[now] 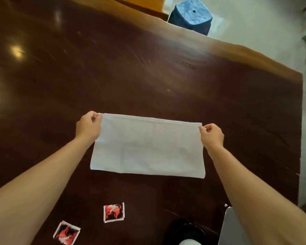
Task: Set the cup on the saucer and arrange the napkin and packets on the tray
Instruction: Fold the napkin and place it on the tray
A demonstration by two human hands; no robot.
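A white napkin lies spread as a wide rectangle on the dark wooden table. My left hand pinches its far left corner and my right hand pinches its far right corner, with the far edge lifted slightly. Two red and black packets lie nearer to me: one at lower centre, another at lower left. A grey tray edge shows at the lower right, partly behind my right forearm. A dark round object with a white shape sits at the bottom edge; I cannot tell whether it is the cup or saucer.
A blue stool stands beyond the table's far edge. The table's right edge runs down near the grey floor. Bright light reflections mark the table's left side.
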